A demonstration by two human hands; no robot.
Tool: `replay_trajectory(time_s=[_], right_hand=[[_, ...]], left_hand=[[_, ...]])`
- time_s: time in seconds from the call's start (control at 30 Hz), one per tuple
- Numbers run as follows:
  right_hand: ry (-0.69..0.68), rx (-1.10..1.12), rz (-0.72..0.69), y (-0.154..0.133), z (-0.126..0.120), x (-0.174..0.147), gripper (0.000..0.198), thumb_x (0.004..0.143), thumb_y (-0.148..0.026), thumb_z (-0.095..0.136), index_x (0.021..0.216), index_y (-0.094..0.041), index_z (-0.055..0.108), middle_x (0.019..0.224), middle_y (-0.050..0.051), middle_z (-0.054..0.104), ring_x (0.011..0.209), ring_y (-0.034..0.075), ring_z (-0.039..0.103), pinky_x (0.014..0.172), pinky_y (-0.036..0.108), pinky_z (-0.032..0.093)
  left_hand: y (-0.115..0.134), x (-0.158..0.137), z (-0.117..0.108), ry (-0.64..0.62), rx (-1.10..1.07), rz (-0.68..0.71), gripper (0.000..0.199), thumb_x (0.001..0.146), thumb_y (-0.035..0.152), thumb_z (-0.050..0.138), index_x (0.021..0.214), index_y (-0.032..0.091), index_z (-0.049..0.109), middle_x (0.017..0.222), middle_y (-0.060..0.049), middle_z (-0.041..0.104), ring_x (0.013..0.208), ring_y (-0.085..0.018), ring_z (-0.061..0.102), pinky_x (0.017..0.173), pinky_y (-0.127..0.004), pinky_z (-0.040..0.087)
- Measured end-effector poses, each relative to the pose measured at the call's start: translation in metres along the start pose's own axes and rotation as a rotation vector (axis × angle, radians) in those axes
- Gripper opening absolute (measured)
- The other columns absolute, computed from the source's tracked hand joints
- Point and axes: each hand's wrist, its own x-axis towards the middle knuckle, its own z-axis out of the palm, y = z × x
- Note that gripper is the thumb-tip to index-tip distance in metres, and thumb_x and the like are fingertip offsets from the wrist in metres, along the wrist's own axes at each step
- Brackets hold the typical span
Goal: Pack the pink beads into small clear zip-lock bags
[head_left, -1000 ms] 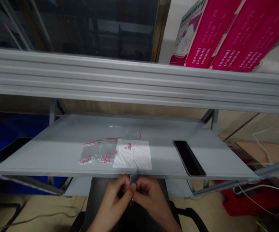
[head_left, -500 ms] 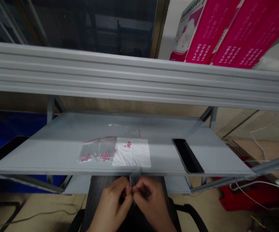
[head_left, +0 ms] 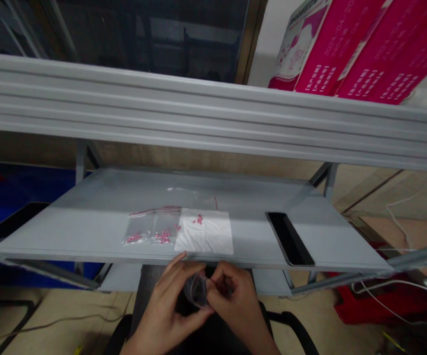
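A small clear plastic bag (head_left: 197,292) is held between my hands just in front of the shelf's front edge, its mouth spread into a rounded opening. My left hand (head_left: 172,298) curves around its left side, thumb below and fingers above. On the right side, my right hand (head_left: 235,298) pinches the bag's rim with bent fingers. Behind them lies a white tissue (head_left: 213,239) with several small pink beads (head_left: 198,220) on it. To its left are two flat zip bags, one (head_left: 140,227) beside the other (head_left: 167,224), both containing pink pieces.
Another clear bag (head_left: 205,201) lies behind the tissue. A black phone (head_left: 290,239) rests on the grey shelf (head_left: 87,212) at the right. A grey metal beam (head_left: 198,113) crosses above, with pink boxes (head_left: 364,54) behind it. Black chair armrests (head_left: 290,320) flank my lap.
The bag's mouth has gone from pinched flat to spread open. My left hand has opened out around it, while my right hand keeps its pinch. The view has shifted slightly.
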Motion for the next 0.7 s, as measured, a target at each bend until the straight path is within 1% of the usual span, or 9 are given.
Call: replay_trajectory(time_s=[0.1, 0.17, 0.27, 0.33, 0.4, 0.47, 0.53, 0.6, 0.7], right_hand=[[0.066, -0.075, -0.043, 0.001, -0.001, 0.001, 0.016, 0.067, -0.021, 0.051, 0.053, -0.021, 0.044, 0.047, -0.005, 0.043, 0.044, 0.01, 0.043, 0.044, 0.021, 0.03], [0.056, -0.12, -0.073, 0.002, -0.002, 0.002, 0.015, 0.069, -0.021, 0.05, 0.055, -0.02, 0.046, 0.048, -0.004, 0.045, 0.045, 0.011, 0.045, 0.045, 0.021, 0.031], [0.017, -0.154, -0.124, 0.008, -0.006, 0.013, 0.021, 0.079, -0.025, 0.051, 0.058, -0.019, 0.05, 0.052, -0.003, 0.049, 0.049, 0.011, 0.048, 0.047, 0.021, 0.034], [0.058, -0.191, -0.173, 0.014, -0.006, 0.031, 0.026, 0.084, -0.028, 0.051, 0.06, -0.018, 0.052, 0.054, -0.003, 0.051, 0.052, 0.012, 0.05, 0.05, 0.021, 0.037], [0.174, -0.296, -0.233, 0.023, -0.002, 0.056, 0.02, 0.083, -0.024, 0.053, 0.065, -0.018, 0.057, 0.057, -0.002, 0.056, 0.054, 0.013, 0.053, 0.053, 0.022, 0.04], [0.209, -0.347, -0.257, 0.033, 0.005, 0.082, 0.008, 0.078, -0.015, 0.056, 0.072, -0.016, 0.062, 0.067, 0.001, 0.062, 0.062, 0.015, 0.057, 0.062, 0.024, 0.043], [0.236, -0.389, -0.266, 0.041, 0.013, 0.103, 0.01, 0.074, -0.008, 0.057, 0.073, -0.016, 0.064, 0.072, 0.004, 0.064, 0.07, 0.018, 0.058, 0.07, 0.027, 0.044], [0.255, -0.42, -0.267, 0.049, 0.021, 0.118, 0.01, 0.071, -0.007, 0.06, 0.071, -0.016, 0.064, 0.073, 0.006, 0.064, 0.074, 0.02, 0.058, 0.075, 0.031, 0.044], [0.275, -0.438, -0.264, 0.055, 0.028, 0.127, 0.01, 0.072, -0.007, 0.063, 0.068, -0.016, 0.065, 0.073, 0.007, 0.064, 0.074, 0.022, 0.057, 0.076, 0.033, 0.044]], left_hand=[[-0.002, 0.0, 0.001, 0.054, 0.01, -0.009, 0.047, 0.075, 0.032, 0.076, 0.118, 0.027, 0.055, 0.102, -0.006, 0.073, 0.099, -0.026, 0.069, 0.095, -0.045, 0.053], [-0.004, 0.0, 0.003, 0.075, 0.004, -0.037, 0.044, 0.075, 0.031, 0.076, 0.115, 0.026, 0.058, 0.101, -0.006, 0.074, 0.094, -0.025, 0.07, 0.087, -0.041, 0.056], [-0.01, -0.001, 0.007, 0.118, -0.043, -0.128, 0.038, 0.076, 0.03, 0.075, 0.11, 0.024, 0.061, 0.096, -0.005, 0.074, 0.087, -0.023, 0.071, 0.076, -0.034, 0.059], [-0.015, -0.001, 0.012, 0.162, -0.076, -0.208, 0.032, 0.078, 0.03, 0.073, 0.107, 0.023, 0.063, 0.093, -0.004, 0.073, 0.082, -0.021, 0.071, 0.072, -0.031, 0.058], [-0.021, 0.0, 0.018, 0.202, -0.094, -0.261, 0.028, 0.079, 0.03, 0.071, 0.105, 0.022, 0.065, 0.094, -0.005, 0.072, 0.085, -0.021, 0.071, 0.075, -0.032, 0.058], [-0.025, 0.001, 0.023, 0.234, -0.098, -0.28, 0.027, 0.078, 0.03, 0.072, 0.103, 0.022, 0.067, 0.099, -0.006, 0.072, 0.091, -0.023, 0.07, 0.08, -0.034, 0.057], [-0.028, 0.001, 0.027, 0.257, -0.102, -0.284, 0.028, 0.077, 0.03, 0.073, 0.102, 0.021, 0.068, 0.1, -0.007, 0.071, 0.093, -0.024, 0.069, 0.082, -0.036, 0.057], [-0.03, 0.001, 0.029, 0.27, -0.106, -0.287, 0.028, 0.076, 0.03, 0.073, 0.102, 0.022, 0.069, 0.099, -0.007, 0.071, 0.092, -0.024, 0.069, 0.082, -0.036, 0.057], [-0.032, -0.001, 0.03, 0.268, -0.116, -0.301, 0.029, 0.076, 0.029, 0.073, 0.104, 0.022, 0.068, 0.1, -0.007, 0.071, 0.094, -0.024, 0.068, 0.083, -0.036, 0.056]])
